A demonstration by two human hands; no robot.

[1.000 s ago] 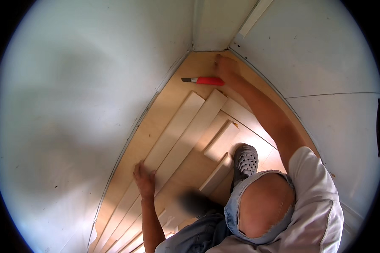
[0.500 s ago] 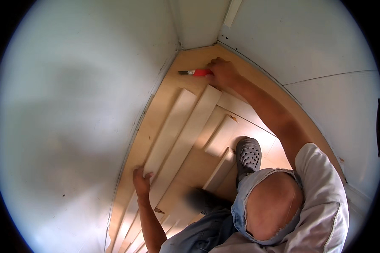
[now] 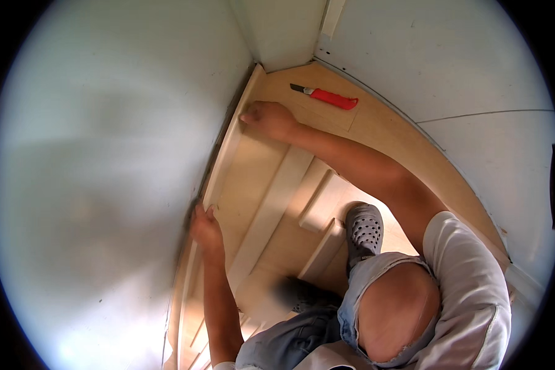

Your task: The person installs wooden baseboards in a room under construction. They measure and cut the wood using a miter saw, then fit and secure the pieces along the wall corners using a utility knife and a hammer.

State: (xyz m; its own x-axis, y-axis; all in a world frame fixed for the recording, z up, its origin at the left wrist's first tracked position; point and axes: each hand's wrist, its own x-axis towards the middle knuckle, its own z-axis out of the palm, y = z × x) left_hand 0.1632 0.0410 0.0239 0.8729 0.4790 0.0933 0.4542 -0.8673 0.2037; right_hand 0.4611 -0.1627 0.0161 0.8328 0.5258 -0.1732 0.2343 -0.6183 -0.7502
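A long pale wooden baseboard strip (image 3: 223, 163) stands along the foot of the left wall, its far end in the corner. My left hand (image 3: 206, 229) grips it partway along, thumb on the near side and fingertips toward the wall. Farther up, my right hand (image 3: 270, 120) is closed at the strip's upper part, with its fingers partly hidden. A utility knife (image 3: 334, 98) with a red handle and dark blade lies on the floor beyond my right hand, touched by neither hand.
Another long pale board (image 3: 274, 200) lies on the wooden floor, with two short offcuts (image 3: 322, 198) (image 3: 324, 250) beside it. My grey clog (image 3: 365, 231) stands right of them. White walls (image 3: 117, 154) enclose the narrow corner on both sides.
My right hand has let go of the utility knife and moved left onto the baseboard strip. The strip has shifted left from the floor to the wall, with my left hand still on it.
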